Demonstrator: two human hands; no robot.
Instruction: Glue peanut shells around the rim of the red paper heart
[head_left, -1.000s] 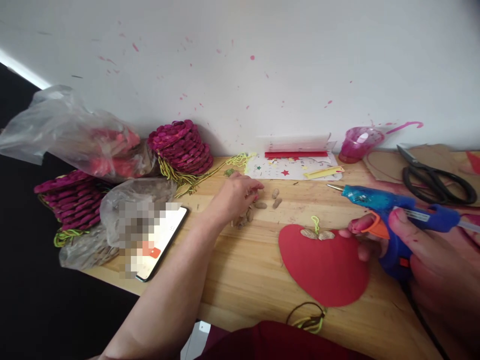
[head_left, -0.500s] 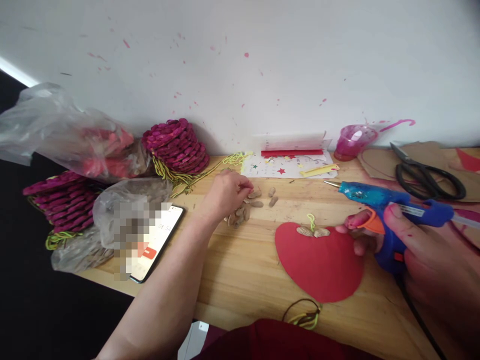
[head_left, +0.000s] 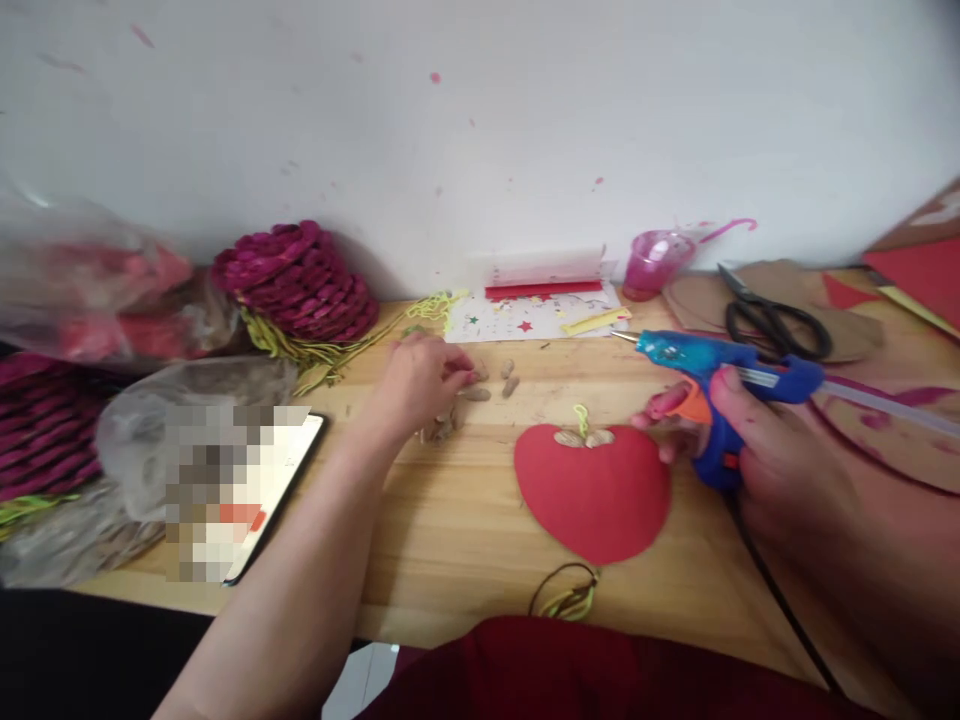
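Note:
In my right hand (head_left: 757, 440) is a blue hot glue gun (head_left: 697, 365), its metal nozzle pointing left and its orange trigger under my fingers. A clear glue stick runs out of its back end. Left of it, a red heart-like cutout (head_left: 592, 500) lies flat on the table, with two peanut shells (head_left: 585, 438) and a yellow-green yarn loop at its top notch. My left hand (head_left: 424, 380) is over a small pile of peanut shells (head_left: 442, 425), fingers bent and pinched together. Whatever they hold is hidden.
Black scissors (head_left: 780, 325) lie on brown cardboard at the back right, near a cup of pink liquid (head_left: 656, 265). Star-strewn paper (head_left: 480, 325) lies at the back. A purple woven basket (head_left: 300, 285), plastic bags (head_left: 195, 410) and a phone (head_left: 289, 480) are leftward. The gun's cord (head_left: 787, 600) trails frontward.
The view has swung to the right, so most things sit further left. My left hand stays at the peanut shells. The glue gun remains in my right hand.

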